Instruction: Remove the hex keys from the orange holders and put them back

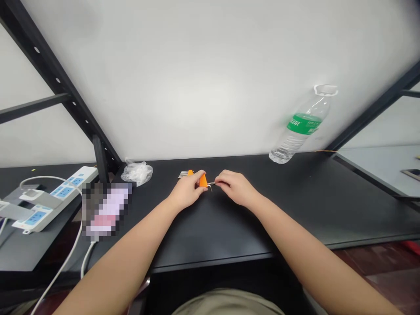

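Observation:
My left hand is closed around an orange hex key holder just above the black tabletop. Several thin metal hex keys stick out of the holder's left end, and a short bent key end shows at its right. Between thumb and fingers, my right hand pinches a metal hex key that reaches to the holder's right end. Whether this key sits in the holder or is apart from it I cannot tell. My fingers hide part of the holder.
A crumpled clear plastic bag lies at the back left. Near it are a blurred-out phone on a white cable and a white power strip. A clear bottle with a green label stands at the back right by the wall.

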Demonstrator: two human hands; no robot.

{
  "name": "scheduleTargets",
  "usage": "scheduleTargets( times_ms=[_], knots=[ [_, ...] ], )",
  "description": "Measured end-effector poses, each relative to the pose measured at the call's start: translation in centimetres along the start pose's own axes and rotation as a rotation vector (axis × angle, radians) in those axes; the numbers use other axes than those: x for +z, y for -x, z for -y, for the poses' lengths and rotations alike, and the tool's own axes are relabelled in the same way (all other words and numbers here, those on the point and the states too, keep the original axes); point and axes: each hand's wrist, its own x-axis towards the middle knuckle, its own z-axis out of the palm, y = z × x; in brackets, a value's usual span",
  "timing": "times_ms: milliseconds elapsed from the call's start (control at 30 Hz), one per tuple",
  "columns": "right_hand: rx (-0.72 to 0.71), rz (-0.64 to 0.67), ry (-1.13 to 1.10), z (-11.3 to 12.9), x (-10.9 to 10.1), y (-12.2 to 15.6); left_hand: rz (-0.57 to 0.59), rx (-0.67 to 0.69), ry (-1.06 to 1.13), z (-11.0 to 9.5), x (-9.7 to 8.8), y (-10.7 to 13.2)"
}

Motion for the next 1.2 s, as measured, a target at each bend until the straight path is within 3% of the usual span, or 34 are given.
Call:
scheduleTargets(
  times_ms=[233,400,667,833,933,1033,1100,1167,1200],
  knots=[
    [-0.004,-0.061,-0.006,0.1,-0.7,0.0,-0.023,-0.029,-0.035,0.5,0.1,-0.1],
    [-0.001,-0.028,-0.010,0.3,-0.8,0.0,-0.040,-0.034,-0.044,0.5,0.0,0.0],
    [-0.005,0.053,-0.082,1.8,-0.3,-0.3,0.024,0.042,0.022,-0.7,-0.2,0.3],
    [0.093,0.104,-0.186,2.4,1.3,-0.3,-0.001,0.100,-0.009,-1.3,-0.5,0.3],
    [0.156,0.061,-0.224,3.2,0.9,-0.5,0.023,0.096,0.009,-1.2,-0.7,0.3],
    [0.142,0.000,-0.435,6.7,-1.0,-0.7,0.024,0.081,0.020,-0.9,-0.5,0.4],
    [0.105,0.150,-0.903,10.9,-2.3,0.1,0.021,0.051,0.013,-0.6,-0.3,0.4],
    [0.101,0.427,-1.378,15.5,-3.4,2.2,0.034,0.008,0.004,-0.3,-0.2,0.3],
    [0.092,0.501,-1.444,17.6,-3.8,3.6,0.045,-0.007,0.000,-0.2,-0.2,0.3]
  ],
)
